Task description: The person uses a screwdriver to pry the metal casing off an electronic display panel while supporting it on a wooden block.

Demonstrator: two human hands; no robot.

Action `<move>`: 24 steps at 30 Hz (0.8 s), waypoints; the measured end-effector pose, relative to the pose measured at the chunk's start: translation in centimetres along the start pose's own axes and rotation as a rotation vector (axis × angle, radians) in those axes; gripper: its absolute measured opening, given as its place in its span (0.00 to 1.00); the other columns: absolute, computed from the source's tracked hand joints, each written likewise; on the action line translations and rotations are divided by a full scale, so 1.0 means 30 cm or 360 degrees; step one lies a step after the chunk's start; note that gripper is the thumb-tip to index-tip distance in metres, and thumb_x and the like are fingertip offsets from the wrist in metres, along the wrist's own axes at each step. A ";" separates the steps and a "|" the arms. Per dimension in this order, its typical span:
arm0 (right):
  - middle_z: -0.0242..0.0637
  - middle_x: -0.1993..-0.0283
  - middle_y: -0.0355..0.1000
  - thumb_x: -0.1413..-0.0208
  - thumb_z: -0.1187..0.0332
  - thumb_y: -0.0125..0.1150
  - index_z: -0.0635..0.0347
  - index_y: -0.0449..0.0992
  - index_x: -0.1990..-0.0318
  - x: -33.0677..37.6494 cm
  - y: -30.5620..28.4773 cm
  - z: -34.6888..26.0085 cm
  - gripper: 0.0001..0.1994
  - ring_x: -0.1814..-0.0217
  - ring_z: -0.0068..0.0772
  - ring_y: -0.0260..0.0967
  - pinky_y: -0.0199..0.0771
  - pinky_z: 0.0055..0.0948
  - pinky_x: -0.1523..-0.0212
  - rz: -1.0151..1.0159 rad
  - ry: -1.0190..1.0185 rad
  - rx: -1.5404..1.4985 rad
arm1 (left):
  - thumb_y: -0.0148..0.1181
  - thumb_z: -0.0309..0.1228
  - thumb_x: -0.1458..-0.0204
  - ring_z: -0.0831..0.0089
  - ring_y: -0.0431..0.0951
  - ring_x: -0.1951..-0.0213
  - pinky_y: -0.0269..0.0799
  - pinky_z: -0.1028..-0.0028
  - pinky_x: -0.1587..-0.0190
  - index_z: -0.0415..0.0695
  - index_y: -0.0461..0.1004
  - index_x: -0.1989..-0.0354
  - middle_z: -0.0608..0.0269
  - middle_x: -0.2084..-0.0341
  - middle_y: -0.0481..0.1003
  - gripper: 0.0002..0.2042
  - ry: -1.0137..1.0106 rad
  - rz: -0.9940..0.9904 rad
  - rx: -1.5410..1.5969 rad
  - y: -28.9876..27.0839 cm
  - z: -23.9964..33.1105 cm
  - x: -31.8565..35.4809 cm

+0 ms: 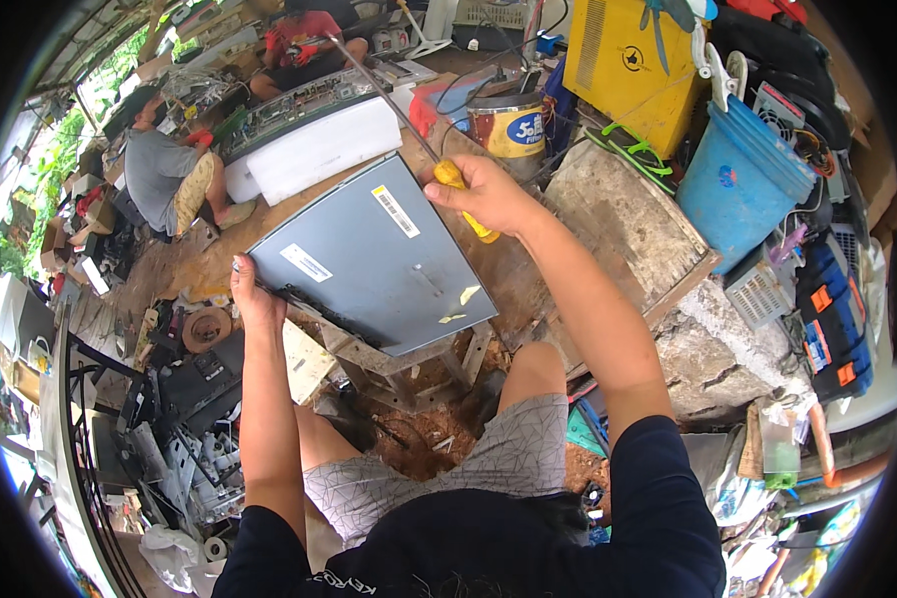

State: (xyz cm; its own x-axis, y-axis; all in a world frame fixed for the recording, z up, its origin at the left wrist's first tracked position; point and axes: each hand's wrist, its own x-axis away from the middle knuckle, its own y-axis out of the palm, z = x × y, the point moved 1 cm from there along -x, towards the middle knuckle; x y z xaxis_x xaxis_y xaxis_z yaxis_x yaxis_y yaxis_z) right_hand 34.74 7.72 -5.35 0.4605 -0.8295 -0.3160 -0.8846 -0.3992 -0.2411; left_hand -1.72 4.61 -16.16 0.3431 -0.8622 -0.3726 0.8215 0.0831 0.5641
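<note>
A flat grey metal case [369, 259] with white and yellow labels sits tilted in front of me, on top of a small metal stand [409, 384]. My left hand [256, 296] grips its left edge, thumb up, with the other fingers mostly hidden. Beside the case's upper right edge, my right hand [493, 194] is closed round the yellow handle of a long screwdriver [451, 177]. The screwdriver's thin shaft slants up and to the left, away from the case. Dark wires or parts show along the case's lower left side.
Two people work on the floor ahead, one in grey [164, 159], one in red [304, 45]. A wooden block [618, 219], blue bucket [743, 184], metal tin [508, 130] and yellow machine casing [628, 70] stand right. Scrap electronics [194, 389] pile up on the left.
</note>
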 end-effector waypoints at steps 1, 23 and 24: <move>0.24 0.67 0.71 0.43 0.61 0.66 0.62 0.75 0.55 -0.010 0.016 -0.009 0.15 0.69 0.14 0.63 0.65 0.19 0.68 -0.0053 -0.0065 0.0024 | 0.55 0.51 0.42 0.60 0.77 0.54 0.69 0.60 0.46 0.39 0.72 0.54 0.55 0.57 0.77 0.24 -0.0020 -0.0006 0.0041 -0.027 -0.010 -0.013; 0.24 0.66 0.70 0.45 0.63 0.69 0.61 0.73 0.53 -0.032 0.276 -0.093 0.17 0.67 0.14 0.64 0.66 0.18 0.67 -0.0432 -0.0002 -0.0405 | 0.62 0.47 0.47 0.56 0.67 0.42 0.54 0.58 0.36 0.38 0.62 0.39 0.49 0.44 0.67 0.33 0.1168 -0.0395 -0.1478 0.389 0.234 0.130; 0.25 0.66 0.70 0.45 0.63 0.69 0.61 0.74 0.54 -0.036 0.278 -0.096 0.16 0.68 0.14 0.64 0.66 0.18 0.68 -0.0445 -0.0019 -0.0427 | 0.64 0.45 0.49 0.55 0.68 0.43 0.54 0.57 0.36 0.40 0.64 0.40 0.51 0.46 0.69 0.31 0.1107 -0.0633 -0.1486 0.464 0.258 0.154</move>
State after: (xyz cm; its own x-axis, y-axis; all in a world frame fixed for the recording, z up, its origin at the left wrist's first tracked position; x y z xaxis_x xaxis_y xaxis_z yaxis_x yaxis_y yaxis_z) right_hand 26.65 4.16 -4.36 0.6862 -0.6701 -0.2832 -0.7118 -0.6988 -0.0711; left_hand 7.77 -2.07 -4.33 -0.0709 -0.4831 -0.8727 0.8368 0.4474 -0.3156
